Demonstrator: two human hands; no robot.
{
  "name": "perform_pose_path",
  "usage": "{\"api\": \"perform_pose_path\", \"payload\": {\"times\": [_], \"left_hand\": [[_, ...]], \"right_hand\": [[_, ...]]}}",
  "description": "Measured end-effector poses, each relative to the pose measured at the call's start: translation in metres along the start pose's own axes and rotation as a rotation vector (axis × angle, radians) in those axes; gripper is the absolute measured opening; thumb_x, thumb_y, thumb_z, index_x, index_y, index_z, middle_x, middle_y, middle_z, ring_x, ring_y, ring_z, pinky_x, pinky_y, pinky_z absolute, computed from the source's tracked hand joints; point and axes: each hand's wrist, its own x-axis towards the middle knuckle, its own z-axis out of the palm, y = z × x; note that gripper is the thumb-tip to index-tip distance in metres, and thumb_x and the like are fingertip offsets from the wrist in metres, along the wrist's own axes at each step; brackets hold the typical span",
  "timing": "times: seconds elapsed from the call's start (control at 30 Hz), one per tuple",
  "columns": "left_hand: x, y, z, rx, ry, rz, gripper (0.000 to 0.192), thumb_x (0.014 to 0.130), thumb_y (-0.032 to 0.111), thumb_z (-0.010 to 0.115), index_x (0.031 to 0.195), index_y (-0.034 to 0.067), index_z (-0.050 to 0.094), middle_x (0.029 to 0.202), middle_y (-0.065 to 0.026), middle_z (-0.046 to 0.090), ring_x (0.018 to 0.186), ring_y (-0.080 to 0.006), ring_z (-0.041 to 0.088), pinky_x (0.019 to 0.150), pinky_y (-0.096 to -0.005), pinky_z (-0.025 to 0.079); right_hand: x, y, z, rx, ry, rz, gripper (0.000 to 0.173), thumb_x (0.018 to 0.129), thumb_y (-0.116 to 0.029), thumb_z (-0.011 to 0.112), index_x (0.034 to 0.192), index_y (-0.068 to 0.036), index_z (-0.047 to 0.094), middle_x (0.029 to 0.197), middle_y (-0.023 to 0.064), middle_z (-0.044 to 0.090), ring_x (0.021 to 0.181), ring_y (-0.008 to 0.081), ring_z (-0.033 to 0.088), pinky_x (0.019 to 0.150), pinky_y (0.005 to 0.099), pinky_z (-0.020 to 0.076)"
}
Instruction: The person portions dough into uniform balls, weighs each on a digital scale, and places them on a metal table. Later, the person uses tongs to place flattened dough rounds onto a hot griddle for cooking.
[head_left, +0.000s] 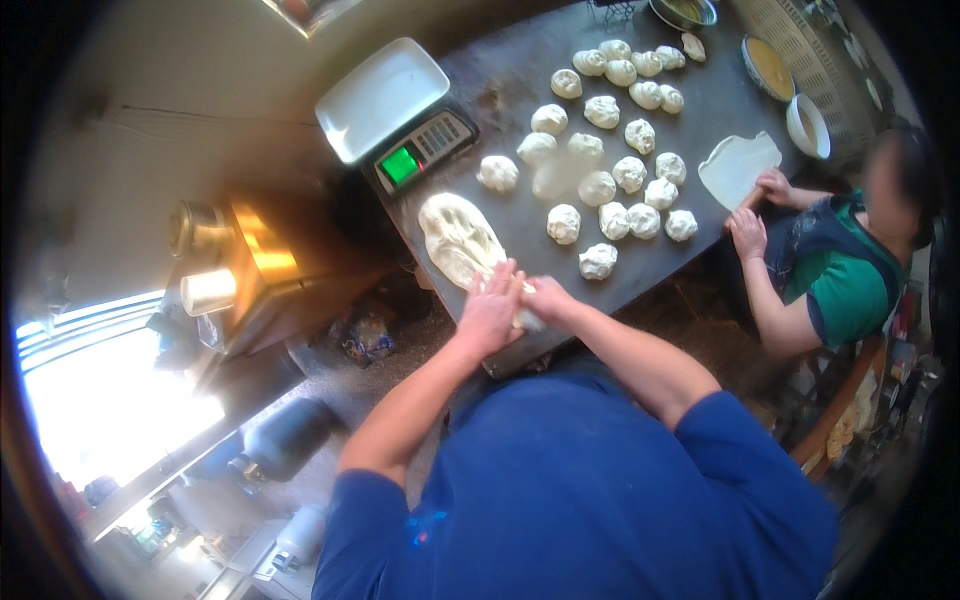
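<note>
A large, long piece of dough (459, 234) lies near the left edge of the dark metal-topped table (517, 82). My left hand (491, 306) is over its near end, fingers together, with the thumb side hidden. Right beside it, my right hand (551, 301) is curled around dough at the same end; a bit of white shows between the two hands. Exactly how the fingers grip is covered by the hands themselves. Several rough dough balls spread out beyond my hands, the nearest being a lumpy dough ball (598, 262).
A digital scale (424, 148) with a white tray (384, 97) stands at the far left. At the right, another person (840, 262) works a rolling pin (748, 199) at a flattened dough sheet (739, 169). Bowls, including a white bowl (808, 127), line the table's right side.
</note>
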Motion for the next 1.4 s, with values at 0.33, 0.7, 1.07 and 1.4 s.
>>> {"api": "perform_pose_path", "payload": {"times": [0.33, 0.7, 1.07, 1.4], "left_hand": [[0.033, 0.024, 0.038, -0.224, -0.005, 0.042, 0.015, 0.075, 0.02, 0.07, 0.086, 0.01, 0.069, 0.087, -0.0118, 0.072, 0.087, -0.0327, 0.07, 0.088, -0.0447, 0.051], [0.04, 0.01, 0.027, -0.005, 0.131, -0.063, 0.039, 0.076, 0.033, 0.077, 0.103, 0.006, 0.066, 0.096, -0.0113, 0.067, 0.096, -0.0287, 0.065, 0.088, -0.0421, 0.046], [0.066, 0.007, 0.031, 0.009, -0.173, -0.225, 0.03, 0.083, 0.034, 0.066, 0.101, 0.012, 0.076, 0.11, -0.0159, 0.071, 0.113, -0.0296, 0.064, 0.093, -0.0497, 0.042], [0.036, 0.014, -0.012, -2.198, 0.168, -0.751, 0.045, 0.106, 0.042, 0.049, 0.124, 0.002, 0.06, 0.118, -0.0165, 0.066, 0.108, -0.0242, 0.065, 0.092, -0.0416, 0.055]], "right_hand": [[-0.142, -0.01, -0.058, 0.607, -0.153, -0.129, 0.049, 0.094, -0.023, 0.069, 0.132, 0.005, 0.059, 0.121, 0.0126, 0.067, 0.113, 0.0174, 0.063, 0.098, 0.0305, 0.0483], [0.001, -0.005, -0.028, 0.862, -0.092, 0.242, 0.019, 0.095, -0.028, 0.065, 0.102, -0.01, 0.069, 0.098, 0.0048, 0.07, 0.086, 0.0196, 0.067, 0.075, 0.0412, 0.0537], [-0.103, -0.068, -0.036, 0.657, -0.307, 0.131, 0.019, 0.089, -0.01, 0.063, 0.105, -0.002, 0.066, 0.092, 0.0074, 0.069, 0.077, 0.0171, 0.068, 0.068, 0.031, 0.0556], [-0.105, -0.112, -0.018, -0.837, -0.04, -0.752, 0.065, 0.088, -0.05, 0.071, 0.131, -0.002, 0.062, 0.143, 0.0249, 0.05, 0.145, 0.036, 0.036, 0.119, 0.0518, 0.0222]]}}
